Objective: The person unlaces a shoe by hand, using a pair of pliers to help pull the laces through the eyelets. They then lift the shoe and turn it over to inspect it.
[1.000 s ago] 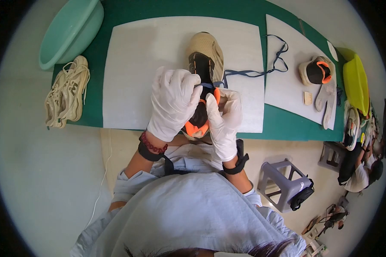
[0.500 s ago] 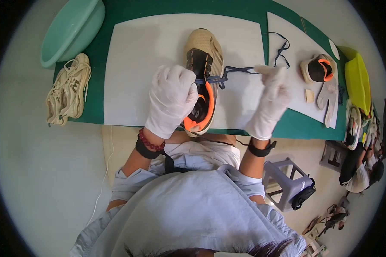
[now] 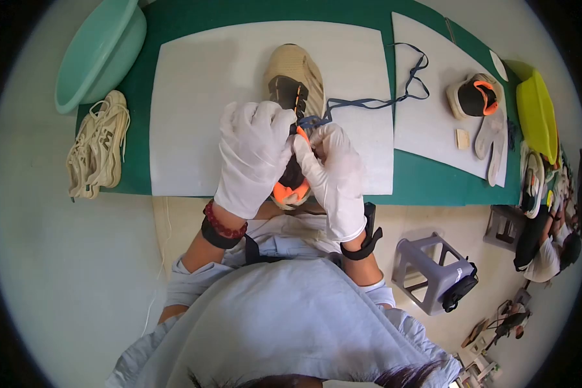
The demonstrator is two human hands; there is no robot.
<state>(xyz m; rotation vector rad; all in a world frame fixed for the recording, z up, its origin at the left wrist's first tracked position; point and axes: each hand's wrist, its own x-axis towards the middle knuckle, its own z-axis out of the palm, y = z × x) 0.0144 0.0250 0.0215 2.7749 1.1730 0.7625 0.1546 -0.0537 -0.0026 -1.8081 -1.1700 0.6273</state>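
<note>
A beige sneaker (image 3: pixel 313 74) with a black tongue and orange collar lies toe away from me on a white board. My left hand (image 3: pixel 255 152), in a white glove, is closed over the shoe's left side by the eyelets. From the right, my gloved right hand (image 3: pixel 336 165) reaches to the orange collar edge. Its thumb and fingers are pinched close to my left fingertips; what lies between them is hidden. A dark blue shoelace (image 3: pixel 368 103) comes out of the eyelets near both hands and trails loosely rightward onto the second board.
At the left stand a mint-green basin (image 3: pixel 97 61) and a pair of cream sneakers (image 3: pixel 100 145). On the right board (image 3: pixel 414 132) are a matching sneaker (image 3: pixel 475 97), an insole (image 3: pixel 491 142) and a small tan block (image 3: pixel 462 139). Beyond are a yellow-green basin (image 3: pixel 538 116) and a grey stool (image 3: pixel 433 275).
My right hand has let go of the outstretched lace and moved left to the shoe. The lace now lies slack on the boards. My left hand stays at the eyelets.
</note>
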